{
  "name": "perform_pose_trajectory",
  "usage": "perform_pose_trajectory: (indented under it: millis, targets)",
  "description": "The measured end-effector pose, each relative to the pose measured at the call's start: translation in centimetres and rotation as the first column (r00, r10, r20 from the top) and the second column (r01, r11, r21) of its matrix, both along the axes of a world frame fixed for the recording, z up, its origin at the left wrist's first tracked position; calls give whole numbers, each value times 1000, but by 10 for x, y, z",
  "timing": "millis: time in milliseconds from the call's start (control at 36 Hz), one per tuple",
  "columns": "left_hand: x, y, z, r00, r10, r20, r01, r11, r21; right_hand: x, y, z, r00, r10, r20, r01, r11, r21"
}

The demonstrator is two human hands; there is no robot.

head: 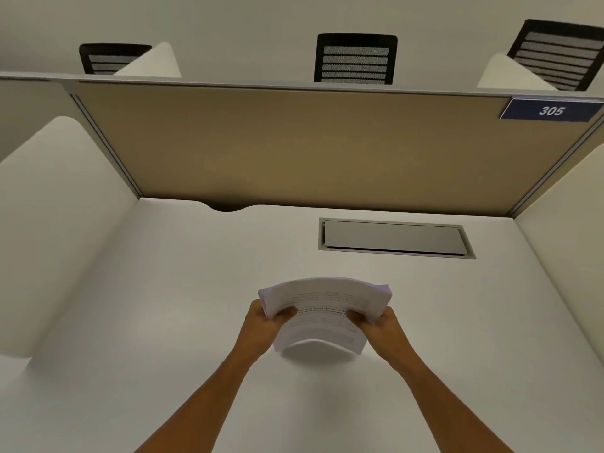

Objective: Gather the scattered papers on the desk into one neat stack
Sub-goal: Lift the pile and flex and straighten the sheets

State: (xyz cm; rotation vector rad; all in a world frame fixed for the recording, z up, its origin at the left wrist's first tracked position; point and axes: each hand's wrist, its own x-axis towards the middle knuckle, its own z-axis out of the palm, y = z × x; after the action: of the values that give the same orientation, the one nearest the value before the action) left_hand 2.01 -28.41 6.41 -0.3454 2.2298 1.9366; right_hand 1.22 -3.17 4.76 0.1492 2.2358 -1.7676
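Note:
A stack of white printed papers (323,308) stands nearly on edge in the middle of the white desk (163,289), its lower edge resting on the desk surface. My left hand (266,325) grips the stack's left side and my right hand (376,325) grips its right side, thumbs on the printed face. The sheets bow a little and their top edges are slightly uneven at the right corner. No loose sheets lie elsewhere on the desk.
A grey cable-hatch lid (394,238) is set into the desk behind the papers. A tan partition (294,142) with a blue "305" label (550,110) closes the back; white side dividers flank the desk. Three black mesh chairs (355,58) stand beyond.

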Motion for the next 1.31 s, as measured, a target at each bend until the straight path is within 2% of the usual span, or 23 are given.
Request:
perform_pose_trajectory:
  millis: [194, 444, 667, 917, 1139, 1222, 1306]
  targets:
    - [10, 8, -13, 999, -12, 46, 13, 1000, -19, 7, -5, -16, 999, -5, 50, 5, 1000, -7]
    - [7, 7, -16, 999, 32, -6, -32, 999, -29, 4, -2, -9, 999, -22, 26, 23, 999, -47]
    - [22, 12, -31, 998, 20, 55, -18, 999, -30, 19, -6, -32, 992, -16, 129, 23, 998, -57]
    - [24, 12, -30, 998, 64, 19, -64, 998, -2, 15, 2, -22, 999, -16, 44, 17, 1000, -20]
    - [30, 13, -46, 989, 16, 148, -11, 999, -38, 18, -4, -28, 993, -1, 119, -11, 995, 102]
    - [26, 6, -36, 990, -6, 141, 12, 999, -45, 8, 0, -22, 993, 20, 120, -42, 982, 184]
    - [12, -7, -15, 997, 26, 76, -27, 999, 18, -6, 6, -2, 990, 94, 109, -119, 957, 264]
